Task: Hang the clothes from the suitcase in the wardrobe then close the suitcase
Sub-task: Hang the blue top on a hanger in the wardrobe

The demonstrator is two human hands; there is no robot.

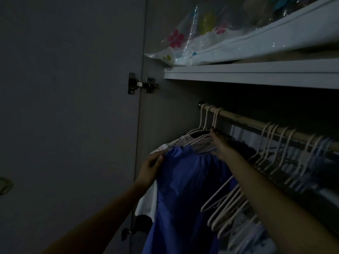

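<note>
While the blue garment (185,182) is hung on a white hanger (200,143) at the left end of the rail (244,120), its fit on the hanger is not yet secure. The left shoulder of the garment is pinched by the left hand (152,164), fingers curled over the fabric edge. The hanger neck area is touched by the right hand (219,145); whether its fingers are wrapped round the hanger or just pressed against it cannot be told, light is too poor.

Risks, as judged:
- Shoulder could be pulled off the hanger arm if the fabric is tugged sideways.
- Hook could be unseated from the rail if the hanger is lifted while being adjusted.
- Neighbouring spotted garment (170,144) just behind is touching; it could be dragged along.
- Empty hangers (225,204) under the right forearm could be snagged on withdrawal.

Suitcase is not in view; closing is still to be done.
</note>
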